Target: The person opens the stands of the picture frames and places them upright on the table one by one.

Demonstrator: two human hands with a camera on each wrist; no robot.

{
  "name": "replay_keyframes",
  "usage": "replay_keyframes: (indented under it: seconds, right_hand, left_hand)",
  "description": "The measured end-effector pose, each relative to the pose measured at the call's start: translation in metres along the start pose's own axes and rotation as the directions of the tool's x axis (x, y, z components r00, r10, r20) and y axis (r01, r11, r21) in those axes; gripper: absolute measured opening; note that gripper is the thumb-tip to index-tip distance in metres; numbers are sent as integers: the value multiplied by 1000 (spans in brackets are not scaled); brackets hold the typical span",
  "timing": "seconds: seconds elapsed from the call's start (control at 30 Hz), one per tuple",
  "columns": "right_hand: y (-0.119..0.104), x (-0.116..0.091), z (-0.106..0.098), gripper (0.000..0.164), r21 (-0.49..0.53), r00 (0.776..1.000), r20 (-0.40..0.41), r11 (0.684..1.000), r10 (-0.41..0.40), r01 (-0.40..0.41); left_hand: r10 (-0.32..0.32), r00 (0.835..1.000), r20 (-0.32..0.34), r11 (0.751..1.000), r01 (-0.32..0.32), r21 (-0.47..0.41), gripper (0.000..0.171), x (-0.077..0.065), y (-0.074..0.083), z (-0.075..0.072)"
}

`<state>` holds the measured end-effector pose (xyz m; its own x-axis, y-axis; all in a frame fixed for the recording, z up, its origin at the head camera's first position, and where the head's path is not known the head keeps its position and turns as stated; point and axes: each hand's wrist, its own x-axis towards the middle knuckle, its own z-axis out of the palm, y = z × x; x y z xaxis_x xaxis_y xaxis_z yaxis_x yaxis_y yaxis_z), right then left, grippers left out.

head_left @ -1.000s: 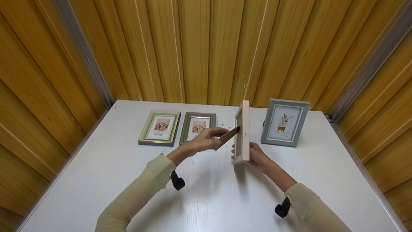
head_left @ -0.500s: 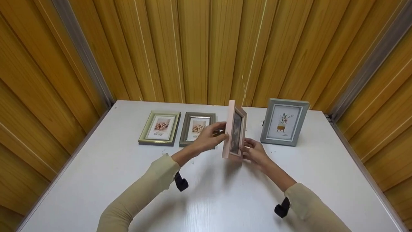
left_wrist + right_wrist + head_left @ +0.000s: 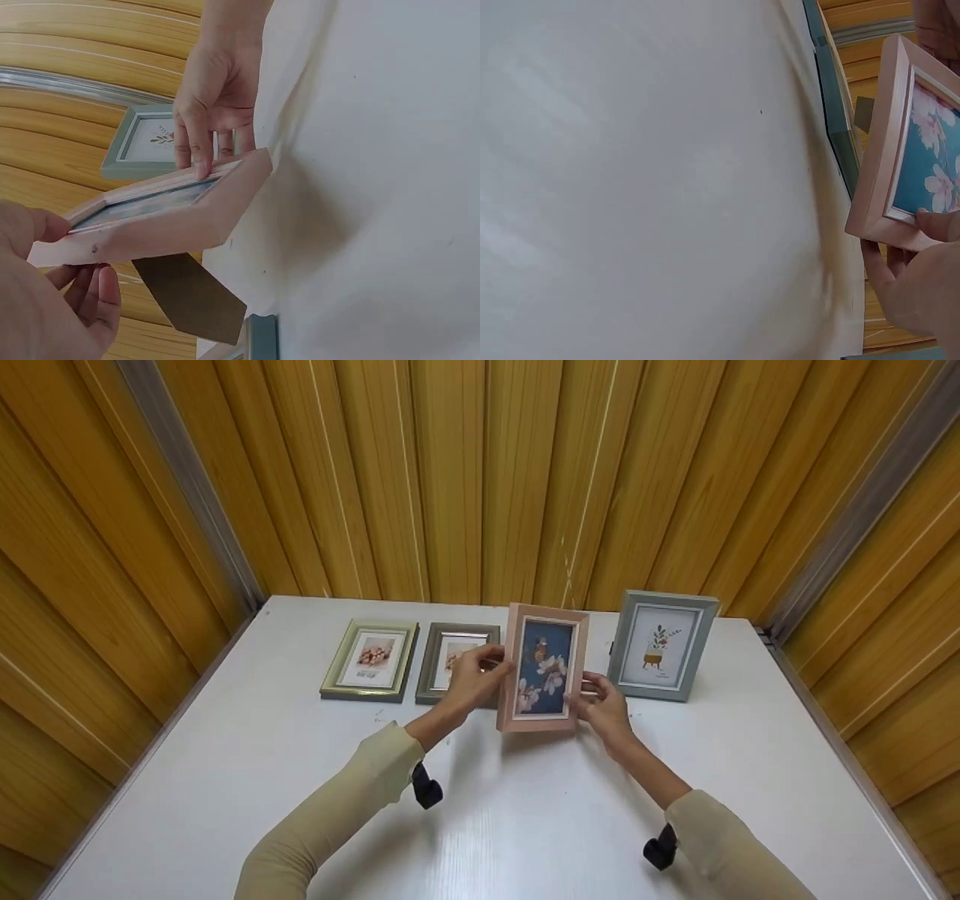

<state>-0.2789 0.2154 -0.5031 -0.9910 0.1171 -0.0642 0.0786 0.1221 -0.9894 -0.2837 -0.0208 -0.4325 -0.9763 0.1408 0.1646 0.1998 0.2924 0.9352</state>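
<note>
A pink picture frame (image 3: 544, 667) with a blossom picture on blue is held up over the table, its front turned toward me. My left hand (image 3: 474, 679) grips its left side, thumb on the edge and fingers behind. My right hand (image 3: 606, 711) pinches the lower right side, thumb on the front. In the left wrist view a brown stand leg (image 3: 191, 296) sticks out from the back of the frame. The right wrist view shows the right thumb (image 3: 937, 223) resting on the frame's inner border.
A grey-green picture frame (image 3: 663, 645) stands upright at the right. Back left on the white table (image 3: 225, 750), a gold-green frame (image 3: 370, 660) and a grey-brown frame (image 3: 431, 664) lie face up, the latter partly behind my left hand. Wood-look walls (image 3: 450, 472) border the table.
The pink frame has turned from edge-on, back toward the left, to face me. My left hand has moved from the stand leg to the frame's left edge; the right hand's grip has shifted.
</note>
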Motion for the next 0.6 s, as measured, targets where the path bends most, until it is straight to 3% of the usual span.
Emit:
replay_keyframes:
  seconds: [0.27,0.6]
  right_hand:
    - [6,1,1,54,-132,984,-91,982,-151,138]
    - [-6,1,-2,52,-133,965,-109,965,-239,225]
  left_hand:
    - [2,999,-51,1000,-2,-16,33,6,-7,6]
    - [0,996,-93,1000,1,4,33,16,10,7]
